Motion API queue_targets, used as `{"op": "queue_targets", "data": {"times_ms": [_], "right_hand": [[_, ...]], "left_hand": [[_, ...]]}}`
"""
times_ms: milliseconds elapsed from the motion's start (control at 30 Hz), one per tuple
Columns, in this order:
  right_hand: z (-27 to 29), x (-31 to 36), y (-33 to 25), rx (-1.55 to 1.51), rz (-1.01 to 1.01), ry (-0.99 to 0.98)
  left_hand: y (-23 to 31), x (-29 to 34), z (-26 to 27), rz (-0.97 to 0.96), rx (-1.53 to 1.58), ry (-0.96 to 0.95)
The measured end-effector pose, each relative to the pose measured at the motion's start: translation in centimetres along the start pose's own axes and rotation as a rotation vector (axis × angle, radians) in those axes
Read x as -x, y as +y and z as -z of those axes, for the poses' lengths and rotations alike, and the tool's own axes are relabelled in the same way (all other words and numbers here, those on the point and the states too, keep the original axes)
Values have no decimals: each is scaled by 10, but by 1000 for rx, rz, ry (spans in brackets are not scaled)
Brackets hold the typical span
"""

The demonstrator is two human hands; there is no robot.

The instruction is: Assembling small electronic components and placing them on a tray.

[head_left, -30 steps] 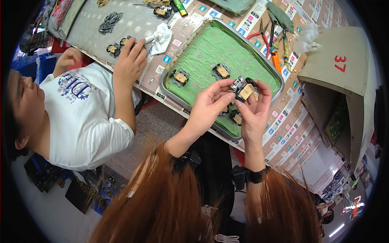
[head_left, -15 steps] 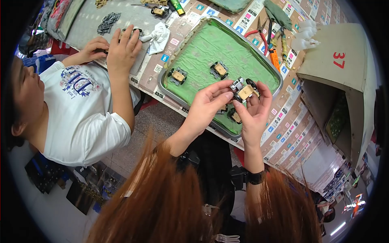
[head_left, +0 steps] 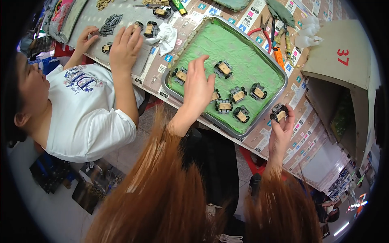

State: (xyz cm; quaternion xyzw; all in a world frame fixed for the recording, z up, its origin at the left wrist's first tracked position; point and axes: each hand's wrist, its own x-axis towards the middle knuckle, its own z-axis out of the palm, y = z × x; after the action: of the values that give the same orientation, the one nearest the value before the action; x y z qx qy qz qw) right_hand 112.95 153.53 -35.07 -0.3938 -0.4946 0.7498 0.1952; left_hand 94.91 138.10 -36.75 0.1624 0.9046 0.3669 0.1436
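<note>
Toy car (head_left: 279, 113) with a tan floor is in your right hand (head_left: 281, 131), over the worktop (head_left: 302, 121), at the right of the frame. The fingers and thumb pinch it. Your left hand (head_left: 196, 86) is over the left part of the green tray (head_left: 239, 50); its fingers are loosely open, and I see nothing in them. The car could drop if your pinch goes soft. Your left hand could bump the other cars (head_left: 238, 94), since it covers part of some. The tray's rim stands between your hands, so a low move could hit it. A big box (head_left: 334, 48) blocks the right side. Red pliers (head_left: 268, 41) and an orange tool (head_left: 278, 57) lie beyond the tray; a co-worker's hand (head_left: 125, 49) is upper left.
</note>
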Motion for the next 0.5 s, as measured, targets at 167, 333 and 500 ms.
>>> {"op": "queue_targets", "data": {"times_ms": [167, 333, 500], "right_hand": [[19, -7, 7, -318, -110, -66], [15, -12, 16, -442, -190, -97], [24, -7, 22, 8, -54, 51]], "left_hand": [[23, 3, -14, -12, 72, 58], [38, 16, -25, -323, -159, -131], [52, 8, -72, -402, -240, -216]]}}
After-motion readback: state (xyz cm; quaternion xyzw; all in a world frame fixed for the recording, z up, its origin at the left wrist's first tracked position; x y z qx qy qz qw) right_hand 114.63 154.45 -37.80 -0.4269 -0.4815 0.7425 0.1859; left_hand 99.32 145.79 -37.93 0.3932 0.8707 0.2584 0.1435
